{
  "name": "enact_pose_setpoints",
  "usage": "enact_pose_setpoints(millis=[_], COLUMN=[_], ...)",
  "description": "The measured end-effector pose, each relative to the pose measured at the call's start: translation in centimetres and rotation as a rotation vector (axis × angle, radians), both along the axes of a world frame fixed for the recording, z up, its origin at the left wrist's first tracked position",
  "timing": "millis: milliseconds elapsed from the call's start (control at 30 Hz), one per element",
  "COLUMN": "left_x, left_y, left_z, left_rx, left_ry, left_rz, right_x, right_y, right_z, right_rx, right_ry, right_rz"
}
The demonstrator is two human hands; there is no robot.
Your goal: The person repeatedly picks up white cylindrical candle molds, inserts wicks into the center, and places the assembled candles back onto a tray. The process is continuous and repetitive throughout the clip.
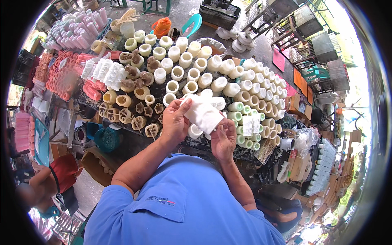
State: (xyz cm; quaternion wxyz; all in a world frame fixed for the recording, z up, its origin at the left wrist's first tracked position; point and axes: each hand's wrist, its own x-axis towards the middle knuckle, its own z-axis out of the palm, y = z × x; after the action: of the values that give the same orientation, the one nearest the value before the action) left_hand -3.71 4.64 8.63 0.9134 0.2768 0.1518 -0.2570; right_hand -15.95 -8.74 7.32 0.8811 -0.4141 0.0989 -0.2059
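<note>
In front of my chest I hold a white moulded piece (202, 114), smooth and block-like with a raised, uneven surface; its exact kind I cannot make out. My left hand (176, 122) is closed on its left side, with the thumb on top. At its lower right corner, the fingers of my right hand (224, 139) pinch the edge. Just beyond the hands stand rows of hollow cream-coloured cylinders (177, 73), open at the top, like wax candle shells. Pale green hollow cylinders (245, 109) are to the right of my right hand.
Brown flower-shaped hollow pieces (141, 122) stand at the table's near left. White pieces (110, 73) lie beyond them, near pink cylinders (77, 30). A teal bucket (107, 139) is below the table's left edge. Another person (45, 183) is at the lower left.
</note>
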Motion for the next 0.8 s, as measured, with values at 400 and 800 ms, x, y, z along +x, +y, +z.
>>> enact_pose_setpoints(millis=[400,800], left_x=[0.6,1.0], left_y=[2.8,11.7], left_z=[-2.3,-7.7], left_rx=[-0.021,0.484], left_ry=[-0.01,-0.203], left_rz=[-0.003,-0.275], right_x=[1.5,3.2], right_y=[0.8,3.1], right_z=[1.0,-0.3], right_rx=[-0.026,-0.411], right_ry=[0.076,0.524], right_rz=[0.13,0.374])
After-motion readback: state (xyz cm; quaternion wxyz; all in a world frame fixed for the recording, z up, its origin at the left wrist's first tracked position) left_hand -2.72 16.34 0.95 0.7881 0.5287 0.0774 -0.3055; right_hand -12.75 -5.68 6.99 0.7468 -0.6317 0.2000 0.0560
